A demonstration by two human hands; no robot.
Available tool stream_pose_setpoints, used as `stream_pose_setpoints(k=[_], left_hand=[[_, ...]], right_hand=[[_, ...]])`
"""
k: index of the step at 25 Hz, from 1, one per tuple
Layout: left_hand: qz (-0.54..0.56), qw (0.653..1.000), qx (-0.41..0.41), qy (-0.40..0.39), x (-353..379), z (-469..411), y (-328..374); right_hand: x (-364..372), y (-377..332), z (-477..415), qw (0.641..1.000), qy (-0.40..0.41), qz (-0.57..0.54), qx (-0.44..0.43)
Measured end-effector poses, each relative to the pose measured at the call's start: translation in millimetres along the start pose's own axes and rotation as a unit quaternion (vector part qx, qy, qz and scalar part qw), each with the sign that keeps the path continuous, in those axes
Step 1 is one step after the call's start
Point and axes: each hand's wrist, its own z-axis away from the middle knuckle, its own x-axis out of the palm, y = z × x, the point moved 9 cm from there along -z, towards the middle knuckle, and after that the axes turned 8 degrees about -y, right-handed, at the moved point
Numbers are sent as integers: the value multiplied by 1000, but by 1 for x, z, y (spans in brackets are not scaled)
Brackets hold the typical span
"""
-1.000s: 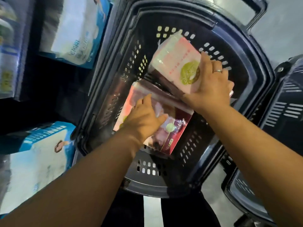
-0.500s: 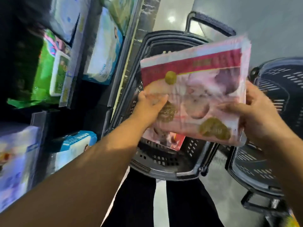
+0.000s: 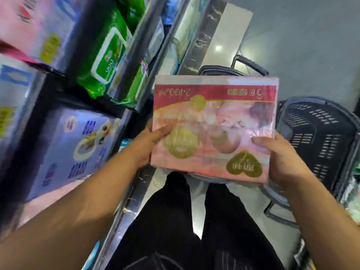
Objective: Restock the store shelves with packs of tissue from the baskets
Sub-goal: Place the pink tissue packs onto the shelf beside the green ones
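Note:
A flat pink and red pack of tissue (image 3: 214, 125) with gold leaf marks is held up in front of me, its print upside down. My left hand (image 3: 148, 145) grips its left edge with the thumb on the front. My right hand (image 3: 280, 158) grips its right edge, thumb over the front as well. The pack hides most of the dark basket (image 3: 218, 70) behind it; only the far rim and a handle show. A second dark basket (image 3: 319, 141) stands to the right on the floor.
Store shelves (image 3: 136, 98) fill the left side, holding green wipe packs (image 3: 107, 55), a blue-white tissue pack (image 3: 74, 149) and pink packs (image 3: 29, 24). The grey floor (image 3: 302, 45) lies beyond the baskets. My legs in black trousers (image 3: 175, 221) are below the pack.
Both hands lifted the pink pack out of the basket and raised it higher. The view swung up and left, so more of the shelves shows now.

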Motion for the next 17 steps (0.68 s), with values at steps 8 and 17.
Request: stream_pose_setpoints(k=[8, 17], left_hand=[[71, 971, 186, 133, 42, 185, 25], [118, 889, 329, 297, 66, 347, -23]], right_hand=[[66, -58, 51, 988, -136, 65, -27], [156, -87, 120, 929, -297, 221, -5]])
